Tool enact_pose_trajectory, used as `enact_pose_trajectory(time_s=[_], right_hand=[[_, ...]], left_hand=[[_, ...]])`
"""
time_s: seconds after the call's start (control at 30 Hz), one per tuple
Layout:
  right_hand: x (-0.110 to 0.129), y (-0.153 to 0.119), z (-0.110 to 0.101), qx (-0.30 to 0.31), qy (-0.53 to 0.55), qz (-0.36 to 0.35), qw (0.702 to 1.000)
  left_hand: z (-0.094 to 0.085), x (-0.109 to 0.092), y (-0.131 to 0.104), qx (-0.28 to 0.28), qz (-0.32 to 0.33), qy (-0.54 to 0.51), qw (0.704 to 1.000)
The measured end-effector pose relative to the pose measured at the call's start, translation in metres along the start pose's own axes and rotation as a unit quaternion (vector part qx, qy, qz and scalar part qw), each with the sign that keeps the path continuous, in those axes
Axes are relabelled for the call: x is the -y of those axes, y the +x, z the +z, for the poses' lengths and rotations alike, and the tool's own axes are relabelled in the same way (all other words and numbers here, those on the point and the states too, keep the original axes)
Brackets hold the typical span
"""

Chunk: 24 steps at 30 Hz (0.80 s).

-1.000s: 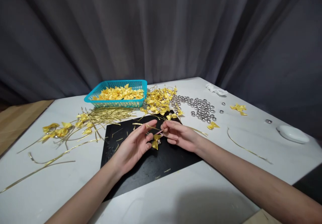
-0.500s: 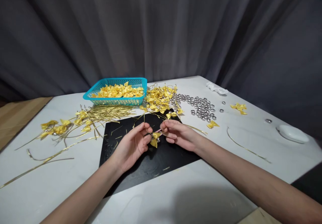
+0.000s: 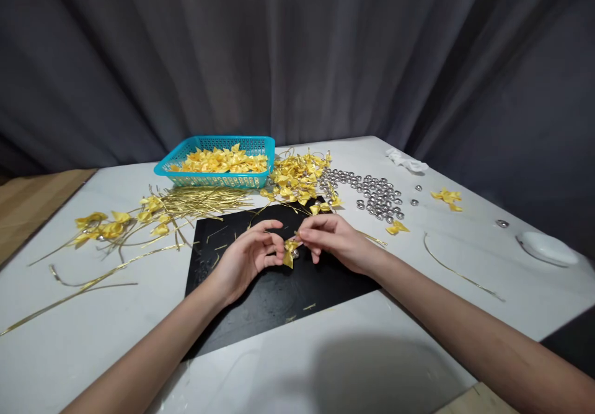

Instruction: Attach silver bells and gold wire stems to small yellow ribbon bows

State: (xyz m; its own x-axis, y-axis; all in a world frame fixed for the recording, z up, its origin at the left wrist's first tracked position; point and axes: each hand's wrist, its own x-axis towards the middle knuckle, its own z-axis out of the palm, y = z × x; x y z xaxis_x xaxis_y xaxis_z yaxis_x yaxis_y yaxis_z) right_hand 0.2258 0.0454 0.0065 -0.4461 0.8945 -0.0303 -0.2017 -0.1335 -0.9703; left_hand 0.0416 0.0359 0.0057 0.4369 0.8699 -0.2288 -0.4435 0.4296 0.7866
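Above the black mat (image 3: 251, 321), a small yellow ribbon bow (image 3: 289, 255) with a silver bead (image 3: 295, 253) hangs between my hands. My left hand (image 3: 251, 258) is closed at the bow's left edge, its fingers curled and its index finger raised. On the other side, my right hand (image 3: 335, 239) pinches close above the bow, on what looks like thin gold cord; its fingertips partly cover the spot. Lengths of gold cord (image 3: 374, 239) show behind the right hand, and a cord arcs over the mat beyond the hands.
A blue basket (image 3: 160, 169) of yellow bows stands at the back, beside a heap of finished-looking bows with cords (image 3: 297, 172). Silver beads (image 3: 379, 197) spread right of it. Cut gold cords (image 3: 204, 200) lie left. A white dish-like object (image 3: 546, 248) sits far right.
My left hand's index finger has lifted away from its thumb. The right hand has turned slightly and come closer to the bow. The view has shifted a little.
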Motion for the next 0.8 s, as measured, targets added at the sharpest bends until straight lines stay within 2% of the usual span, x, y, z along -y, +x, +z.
enact_pose_trajectory(time_s=[0.17, 0.3, 0.4, 0.5, 0.6, 0.7, 0.8], right_hand=[[0.005, -0.003, 0.003, 0.011, -0.113, -0.066, 0.991], [0.007, -0.003, 0.001, 0.021, -0.131, -0.081, 0.988], [0.007, -0.006, 0.003, 0.02, -0.217, -0.119, 0.969], [0.008, -0.011, 0.008, -0.003, -0.347, -0.203, 0.916], [0.008, -0.015, 0.009, 0.002, -0.45, -0.27, 0.851], [0.007, -0.016, 0.008, 0.002, -0.547, -0.273, 0.791], [0.002, -0.015, 0.006, -0.018, -0.602, -0.255, 0.757]], left_hand=[[0.002, 0.006, 0.0, 0.006, -0.003, 0.024, 1.0], [0.002, 0.006, 0.0, 0.007, 0.014, 0.04, 0.999], [0.003, 0.005, 0.0, -0.013, 0.013, 0.044, 0.999], [0.005, 0.005, -0.002, -0.033, 0.005, 0.027, 0.999], [0.009, 0.005, -0.003, -0.047, 0.003, 0.009, 0.999], [0.011, 0.005, -0.004, -0.052, 0.005, -0.002, 0.999], [0.013, 0.005, -0.005, -0.056, 0.008, -0.012, 0.998]])
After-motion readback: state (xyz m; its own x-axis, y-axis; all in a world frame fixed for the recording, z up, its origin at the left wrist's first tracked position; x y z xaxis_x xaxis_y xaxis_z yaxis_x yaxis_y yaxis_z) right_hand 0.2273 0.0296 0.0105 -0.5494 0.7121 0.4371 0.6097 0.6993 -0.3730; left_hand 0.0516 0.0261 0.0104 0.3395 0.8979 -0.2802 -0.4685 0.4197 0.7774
